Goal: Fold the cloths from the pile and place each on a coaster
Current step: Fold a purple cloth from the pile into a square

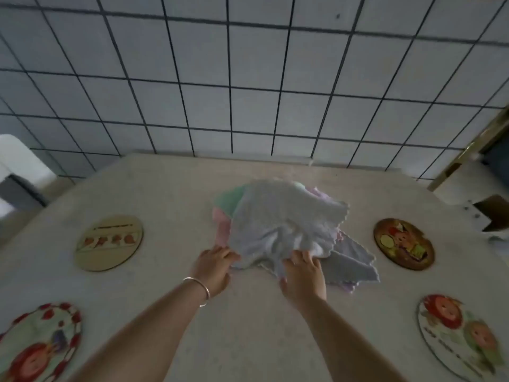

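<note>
A pile of cloths lies in the middle of the table, with a pale grey-white cloth rumpled on top and green, pink and lilac cloths under it. My left hand grips the near left edge of the top cloth. My right hand grips its near right edge. Round coasters lie around the pile: a tan one at far left, a dark one at far right, a red-flowered one at near left and a white one at near right. All of them are bare.
The beige table ends at a white tiled wall behind. A white and grey object stands off the left edge. A cabinet with a gold frame is at the far right.
</note>
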